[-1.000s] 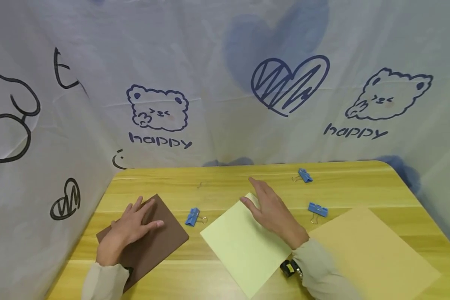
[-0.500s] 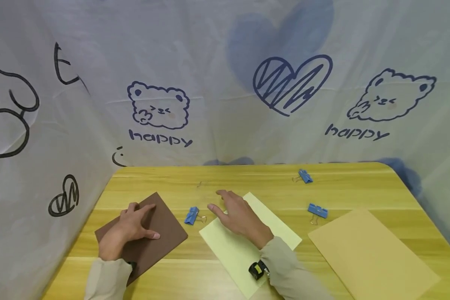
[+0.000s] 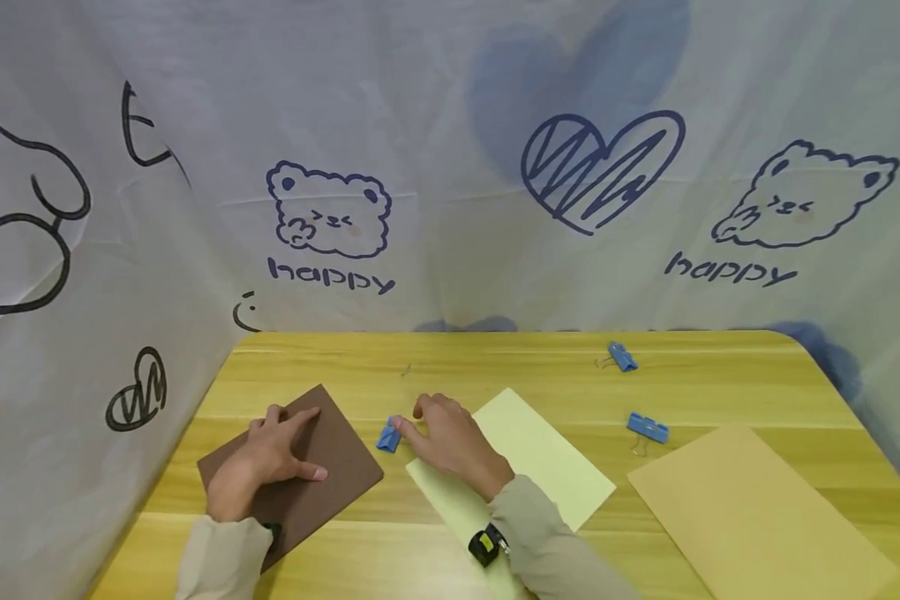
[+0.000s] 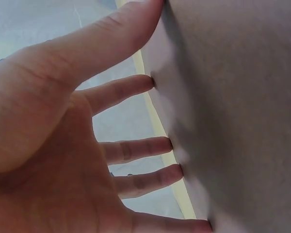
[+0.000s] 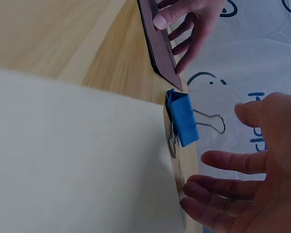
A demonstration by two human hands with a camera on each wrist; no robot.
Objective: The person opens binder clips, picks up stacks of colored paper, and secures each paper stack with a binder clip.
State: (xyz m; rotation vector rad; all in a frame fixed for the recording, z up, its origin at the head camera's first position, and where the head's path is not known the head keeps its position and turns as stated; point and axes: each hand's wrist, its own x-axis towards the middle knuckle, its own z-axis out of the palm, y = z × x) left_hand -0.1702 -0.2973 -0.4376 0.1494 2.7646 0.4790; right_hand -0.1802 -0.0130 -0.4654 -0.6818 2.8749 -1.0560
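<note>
Blue clip [image 3: 388,435] is seemingly being reached for: right hand [image 3: 453,443], grip apart, hangs just beside it, next needing a pinch; left hand [image 3: 261,460], spread, rests on brown board [image 3: 337,475].

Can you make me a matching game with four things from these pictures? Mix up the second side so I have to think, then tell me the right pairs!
Things:
1. the cloth
2. the left hand
3. the tan paper
4. the right hand

Matches:
A. lies on the right side of the table, away from both hands
B. has its fingers close to a blue clip
C. hangs behind the table and has bear drawings on it
D. rests on the brown paper

Right pairs: 1-C, 2-D, 3-A, 4-B
</note>
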